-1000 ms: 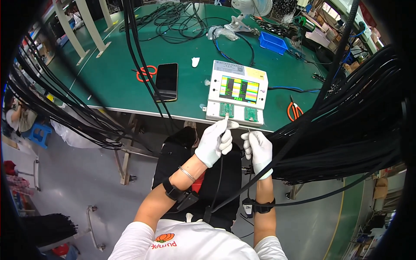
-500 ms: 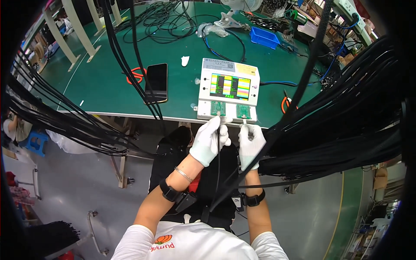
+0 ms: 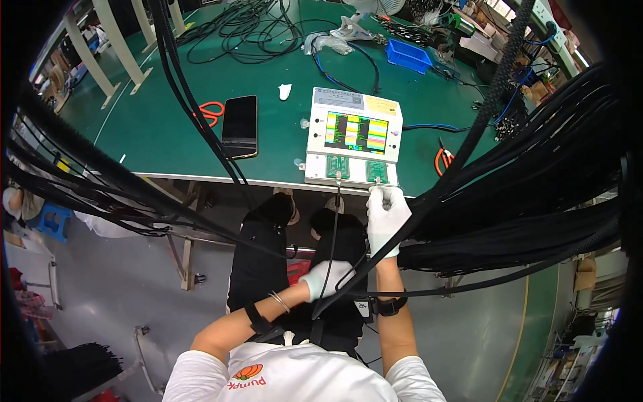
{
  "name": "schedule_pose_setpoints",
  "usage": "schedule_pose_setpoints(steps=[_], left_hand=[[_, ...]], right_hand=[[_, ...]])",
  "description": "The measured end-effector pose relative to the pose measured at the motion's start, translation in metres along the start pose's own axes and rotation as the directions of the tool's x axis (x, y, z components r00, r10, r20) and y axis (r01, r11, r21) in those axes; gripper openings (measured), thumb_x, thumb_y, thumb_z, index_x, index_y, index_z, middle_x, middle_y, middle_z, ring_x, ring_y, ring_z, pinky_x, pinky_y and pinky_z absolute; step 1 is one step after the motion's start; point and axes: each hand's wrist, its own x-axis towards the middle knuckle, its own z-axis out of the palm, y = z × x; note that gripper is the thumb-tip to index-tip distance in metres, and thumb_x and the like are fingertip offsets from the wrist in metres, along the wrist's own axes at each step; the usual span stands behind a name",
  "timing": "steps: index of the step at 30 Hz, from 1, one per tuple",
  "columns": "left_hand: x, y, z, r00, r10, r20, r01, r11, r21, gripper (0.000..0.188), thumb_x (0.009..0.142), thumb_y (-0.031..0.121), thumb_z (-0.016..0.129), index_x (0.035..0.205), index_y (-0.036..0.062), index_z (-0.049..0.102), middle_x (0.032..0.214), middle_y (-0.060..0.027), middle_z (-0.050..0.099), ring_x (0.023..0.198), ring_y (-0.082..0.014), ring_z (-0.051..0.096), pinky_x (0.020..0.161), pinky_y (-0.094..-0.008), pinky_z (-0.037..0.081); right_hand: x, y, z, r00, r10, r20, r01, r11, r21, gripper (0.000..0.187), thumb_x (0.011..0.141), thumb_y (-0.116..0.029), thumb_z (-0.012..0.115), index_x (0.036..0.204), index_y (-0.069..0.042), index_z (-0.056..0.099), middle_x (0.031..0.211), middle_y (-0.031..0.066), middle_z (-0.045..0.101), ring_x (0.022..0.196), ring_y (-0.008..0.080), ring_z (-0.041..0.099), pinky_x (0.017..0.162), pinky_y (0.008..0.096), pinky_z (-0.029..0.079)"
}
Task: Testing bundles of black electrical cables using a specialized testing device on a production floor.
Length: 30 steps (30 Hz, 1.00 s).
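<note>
Dropping away from the tester's front edge since half a second ago, the left hand (image 3: 326, 279) now lies low over the person's lap, while the right hand (image 3: 387, 213) keeps its place at the tester. One black cable (image 3: 334, 231) has its metal plug (image 3: 338, 177) seated at the front of the left green board (image 3: 337, 166) and hangs down past the table edge to the left hand, crossing in front of the white glove; whether those fingers grip it, I cannot tell. At the right green board (image 3: 377, 171) the gloved right hand has its fingertips drawn together around a small light connector at the board's front edge, the thumb and forefinger side largely hidden by the hand itself. Both boards sit on the front ledge of the white tester (image 3: 315, 144), whose lit screen (image 3: 356, 134) shows coloured blocks. Around it on the green table (image 3: 167, 151) lie a black phone (image 3: 240, 124) to the left, with red-handled scissors (image 3: 213, 110) just beyond, a white scrap (image 3: 285, 92) between phone and tester, and orange-handled pliers (image 3: 440, 161) to the right. Farther back are a blue tray (image 3: 406, 65) and a loose tangle of black cables (image 3: 244, 40). A thick bundle of black cables (image 3: 529, 187) hangs at the right, near the right hand.
</note>
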Motion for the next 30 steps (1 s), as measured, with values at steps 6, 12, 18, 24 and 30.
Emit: schedule_pose_setpoints(steps=[6, 12, 18, 24, 30], left_hand=[[-0.017, 0.074, 0.028, 0.759, 0.65, -0.044, -0.602, 0.726, 0.332, 0.016, 0.08, 0.004, 0.057, 0.095, -0.001, 0.061, 0.096, -0.018, 0.061, 0.087, -0.0348, 0.059, 0.078, -0.0393, 0.05], [-0.053, 0.135, -0.081, 0.239, 0.079, -0.968, -0.911, 0.364, -0.195, 0.03, 0.097, 0.018, 0.049, 0.12, -0.0008, 0.053, 0.106, -0.0094, 0.059, 0.09, -0.0191, 0.059, 0.077, -0.0344, 0.051], [-0.035, 0.103, -0.107, 0.716, 0.205, -0.667, -0.698, 0.175, -0.695, 0.042, 0.098, 0.029, 0.049, 0.128, -0.0013, 0.052, 0.099, -0.0096, 0.061, 0.087, -0.0183, 0.059, 0.08, -0.0323, 0.051], [-0.004, 0.192, -0.056, 0.87, 0.318, -0.377, -0.486, 0.683, -0.545, 0.041, 0.099, 0.013, 0.045, 0.137, -0.0029, 0.043, 0.124, -0.0138, 0.057, 0.109, -0.0192, 0.059, 0.09, -0.0297, 0.05], [0.038, 0.197, -0.04, 0.625, 0.591, -0.51, -0.768, 0.585, -0.263, 0.045, 0.098, 0.011, 0.044, 0.141, -0.0033, 0.04, 0.137, -0.014, 0.05, 0.127, -0.0213, 0.049, 0.105, -0.031, 0.039]], right_hand=[[0.014, -0.046, -0.044, 0.956, -0.25, 0.153, 0.292, 0.849, -0.441, 0.018, 0.089, -0.019, 0.066, 0.09, -0.001, 0.066, 0.069, 0.0095, 0.063, 0.055, 0.0176, 0.06, 0.054, 0.0291, 0.048], [0.016, -0.237, -0.151, 0.461, -0.855, 0.237, 0.632, 0.13, -0.764, 0.03, 0.075, -0.018, 0.075, 0.104, -0.013, 0.066, 0.076, 0.0055, 0.06, 0.072, 0.0218, 0.061, 0.062, 0.0332, 0.05], [0.065, -0.319, -0.182, 0.335, -0.828, 0.45, -0.183, -0.525, -0.831, 0.028, 0.083, -0.015, 0.071, 0.111, -0.014, 0.071, 0.088, 0.0018, 0.063, 0.071, 0.0147, 0.06, 0.07, 0.025, 0.05], [0.097, -0.337, -0.215, 0.31, -0.932, 0.187, 0.319, -0.083, -0.944, 0.032, 0.084, -0.012, 0.069, 0.115, -0.012, 0.069, 0.088, 0.0018, 0.064, 0.075, 0.0142, 0.062, 0.073, 0.0236, 0.05], [0.1, -0.317, -0.184, 0.297, -0.954, 0.04, 0.735, 0.202, -0.647, 0.03, 0.084, -0.006, 0.066, 0.114, -0.006, 0.067, 0.092, 0.0034, 0.065, 0.077, 0.012, 0.063, 0.073, 0.0239, 0.05]])
